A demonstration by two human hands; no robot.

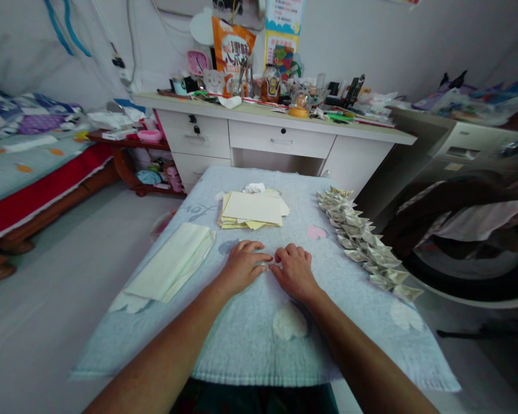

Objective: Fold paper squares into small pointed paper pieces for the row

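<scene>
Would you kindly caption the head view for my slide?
Left hand and right hand close together over a cloth, paper stack ahead.

Wall (362, 40): dim, greyish; darker toward right corner.
Cloth (254, 351): diffuse light, faint shadow beside right forearm (349, 328).
Right hand (294, 271): fine detail soft.
Recess (280, 163): in shadow.
Washer (479, 137): blurred, stretched by wide-angle distortion; lower half dark.

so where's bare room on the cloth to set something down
The cloth has bare room between the right hand and the paper rows, and near the front edge between the arms. A smaller gap lies between the paper stack and the rows. It's crowded at right, under the rows, and on the desk.
</scene>
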